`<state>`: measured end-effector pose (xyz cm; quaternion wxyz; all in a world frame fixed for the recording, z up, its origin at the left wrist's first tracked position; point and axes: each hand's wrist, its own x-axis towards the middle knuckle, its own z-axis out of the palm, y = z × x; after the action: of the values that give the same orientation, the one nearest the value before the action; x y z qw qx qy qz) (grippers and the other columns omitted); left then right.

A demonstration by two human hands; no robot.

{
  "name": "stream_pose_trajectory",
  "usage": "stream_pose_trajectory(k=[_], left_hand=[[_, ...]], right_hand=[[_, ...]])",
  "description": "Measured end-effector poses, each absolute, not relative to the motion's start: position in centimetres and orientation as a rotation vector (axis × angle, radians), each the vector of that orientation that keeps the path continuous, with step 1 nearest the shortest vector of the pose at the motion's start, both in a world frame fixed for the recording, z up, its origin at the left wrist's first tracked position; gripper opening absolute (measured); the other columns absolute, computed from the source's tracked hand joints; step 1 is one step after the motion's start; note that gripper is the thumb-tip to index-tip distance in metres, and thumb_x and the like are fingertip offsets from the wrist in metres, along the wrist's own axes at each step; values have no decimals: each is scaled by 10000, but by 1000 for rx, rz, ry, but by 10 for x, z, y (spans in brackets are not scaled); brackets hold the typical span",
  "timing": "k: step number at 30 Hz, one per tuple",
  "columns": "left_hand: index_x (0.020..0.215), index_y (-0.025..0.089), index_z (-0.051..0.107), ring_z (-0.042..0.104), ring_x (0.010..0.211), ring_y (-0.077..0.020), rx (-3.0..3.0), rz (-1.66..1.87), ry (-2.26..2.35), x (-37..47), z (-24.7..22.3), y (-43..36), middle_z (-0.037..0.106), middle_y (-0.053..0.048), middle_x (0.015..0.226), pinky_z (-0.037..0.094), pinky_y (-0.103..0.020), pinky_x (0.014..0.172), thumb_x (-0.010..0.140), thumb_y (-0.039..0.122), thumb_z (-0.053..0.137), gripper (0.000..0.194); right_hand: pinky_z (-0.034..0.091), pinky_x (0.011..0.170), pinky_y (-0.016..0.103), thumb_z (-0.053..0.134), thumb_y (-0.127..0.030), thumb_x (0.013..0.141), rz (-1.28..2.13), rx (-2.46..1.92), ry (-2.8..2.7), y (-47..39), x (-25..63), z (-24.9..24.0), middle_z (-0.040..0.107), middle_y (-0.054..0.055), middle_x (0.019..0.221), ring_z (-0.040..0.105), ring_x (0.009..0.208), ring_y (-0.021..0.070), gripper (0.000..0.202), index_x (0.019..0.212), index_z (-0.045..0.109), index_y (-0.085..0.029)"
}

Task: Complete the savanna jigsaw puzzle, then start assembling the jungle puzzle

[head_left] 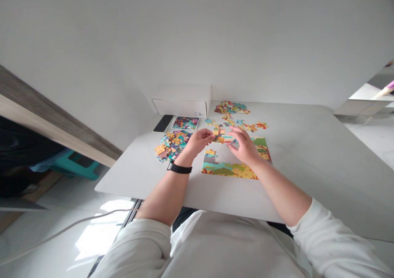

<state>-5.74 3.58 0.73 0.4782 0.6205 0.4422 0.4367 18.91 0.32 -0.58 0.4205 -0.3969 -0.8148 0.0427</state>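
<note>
My left hand (199, 142), with a black band at the wrist, pinches the edge of a small joined cluster of puzzle pieces (218, 134). Just to the right, my right hand (244, 147) has its thumb and fingers spread apart; whether its fingertips touch the cluster is hard to make out. Below both hands lies a partly assembled jigsaw puzzle (229, 170), with green, yellow and turquoise along its near side and a tree at its right side. A grey and yellow section (210, 156) stands at its left edge. My right hand hides part of the puzzle.
Loose pieces are heaped on the left (169, 145) and at the back (232, 107), with several scattered pieces (250, 127) between. A white box (181, 101) stands against the wall, behind a phone (163, 123) and a picture card (185, 123). All rest on a white table (308, 146).
</note>
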Motion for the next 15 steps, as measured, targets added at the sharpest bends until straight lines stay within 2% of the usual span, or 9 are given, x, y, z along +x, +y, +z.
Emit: stream_pose_trajectory(k=[4,9,15], left_hand=[[881,191,688,579,631,-129,1546,1055,1144,-64,13,37,673,-10,708,467,-268,629,812,538,830,382],[868,188,707,594,664,-136,1576,1071,1177,-70,16,39,691,-24,752,483,-267,641,803,536,812,369],[885,185,738,593,658,-139,1605,1062,1241,-78,15,41,703,-29,742,470,-260,627,821,461,794,289]], right_hand=[[476,1251,609,681,-286,1012,94,-1024,-2126,6,181,3,611,116,1562,548,1493,349,398,1406,634,-328],[488,1237,555,649,-230,1014,99,-1021,-2176,15,169,14,655,97,1486,591,1438,318,307,1307,688,-312],[461,1234,587,672,-193,979,61,-1031,-2203,24,160,10,626,104,1528,558,1448,343,327,1284,708,-302]])
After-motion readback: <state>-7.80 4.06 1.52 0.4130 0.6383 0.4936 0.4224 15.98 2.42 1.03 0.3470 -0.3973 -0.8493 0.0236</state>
